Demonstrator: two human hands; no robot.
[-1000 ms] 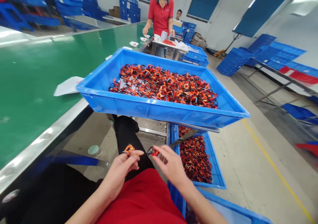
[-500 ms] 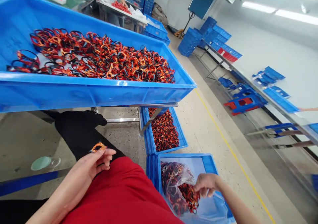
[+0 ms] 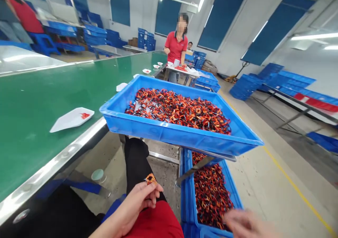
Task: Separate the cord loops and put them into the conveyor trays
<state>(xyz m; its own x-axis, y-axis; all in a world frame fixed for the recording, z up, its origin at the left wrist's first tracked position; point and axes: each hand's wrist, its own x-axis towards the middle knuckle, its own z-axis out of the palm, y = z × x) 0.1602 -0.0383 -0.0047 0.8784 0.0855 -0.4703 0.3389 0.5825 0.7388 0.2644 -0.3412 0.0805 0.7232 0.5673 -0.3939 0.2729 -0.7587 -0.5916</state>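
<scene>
My left hand (image 3: 146,195) is closed in a pinch over my lap, with a small ring coil (image 3: 150,178) wound in orange wire between thumb and fingers. Low at the right edge of the lower blue crate (image 3: 231,181) is my right hand (image 3: 245,222), smeared by motion, so its fingers and anything in them cannot be made out. Red, orange and black ring coils (image 3: 211,195) fill that crate. Ahead of me, a wide blue tray (image 3: 182,134) on a metal stand holds a heap of similar coils (image 3: 185,109).
A green conveyor belt (image 3: 34,104) runs along my left, carrying a white paper tray (image 3: 72,119) with a small red item in it. Beyond, a person in a red shirt (image 3: 176,46) stands at a small table. Stacked blue crates (image 3: 243,86) stand at the right.
My view has swung up and left, bringing the conveyor in. My right hand has left the plastic bag of coils, which is out of view. The left hand keeps its coil.
</scene>
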